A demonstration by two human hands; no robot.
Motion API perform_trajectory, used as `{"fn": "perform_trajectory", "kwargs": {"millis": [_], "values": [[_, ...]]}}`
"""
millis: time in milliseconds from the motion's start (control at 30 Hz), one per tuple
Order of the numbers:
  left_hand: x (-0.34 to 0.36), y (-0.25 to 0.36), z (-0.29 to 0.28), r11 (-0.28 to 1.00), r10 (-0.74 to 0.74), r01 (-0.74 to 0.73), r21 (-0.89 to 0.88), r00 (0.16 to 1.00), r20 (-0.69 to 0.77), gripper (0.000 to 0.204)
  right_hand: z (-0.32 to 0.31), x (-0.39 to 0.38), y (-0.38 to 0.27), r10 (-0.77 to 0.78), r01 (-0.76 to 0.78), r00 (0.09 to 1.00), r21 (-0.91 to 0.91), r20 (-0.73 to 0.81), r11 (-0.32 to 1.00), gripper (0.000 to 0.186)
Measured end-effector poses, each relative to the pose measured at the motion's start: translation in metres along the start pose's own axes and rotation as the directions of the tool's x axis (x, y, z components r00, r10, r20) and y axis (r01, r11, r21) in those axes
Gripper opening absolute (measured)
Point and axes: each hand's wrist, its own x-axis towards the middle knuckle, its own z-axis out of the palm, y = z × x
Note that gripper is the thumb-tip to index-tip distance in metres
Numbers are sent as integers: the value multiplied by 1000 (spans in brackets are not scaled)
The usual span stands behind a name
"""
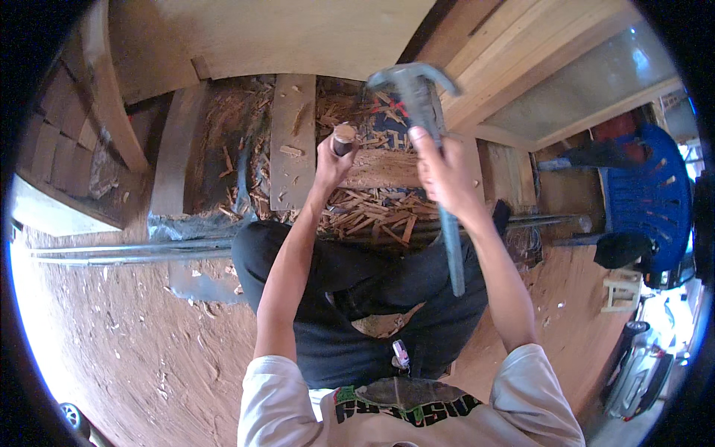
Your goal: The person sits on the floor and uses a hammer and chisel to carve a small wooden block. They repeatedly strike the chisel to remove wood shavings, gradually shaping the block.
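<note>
My left hand (332, 160) is closed round an upright chisel (343, 137). Only the top of its round wooden handle shows, and the blade is hidden below my fist. It stands over the left end of a wooden beam (383, 168) with a rough, chipped face. In my right hand (445, 175) is a grey-blue claw hammer (423, 104), gripped partway along the handle. Its head is raised up and away from me, slightly blurred, apart from the chisel. Loose wood chips (372, 212) lie along the beam's near side.
Planks (294, 149) lie left of the beam among shavings. A large pale panel (261, 37) spans the far side, with long timbers (536, 52) at far right. A blue plastic chair (648, 194) stands at right. Metal rails (134, 252) cross near my knees above reddish ground (149, 335).
</note>
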Motion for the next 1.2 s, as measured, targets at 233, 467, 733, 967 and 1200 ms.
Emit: {"fn": "perform_trajectory", "kwargs": {"millis": [233, 467, 733, 967, 1200], "values": [[5, 1, -11, 999, 35, -34, 37, 999, -41, 14, 32, 32, 80, 289, -337, 930, 212, 226, 917, 50], [18, -24, -9, 998, -58, 57, -35, 998, -10, 14, 47, 38, 174, 413, -395, 907, -172, 79, 902, 55], [34, -39, -14, 923, -379, 336, -189, 879, -288, 24, 54, 41, 210, 290, -241, 955, -396, 67, 886, 54], [31, -68, -22, 946, -313, 227, -230, 821, -478, 16, 52, 39, 210, 287, -253, 954, -278, 90, 927, 54], [-15, -26, 28, 976, -219, 171, -137, 736, -641, 12, 60, 41, 227, 181, -166, 983, -271, 32, 948, 53]]}}
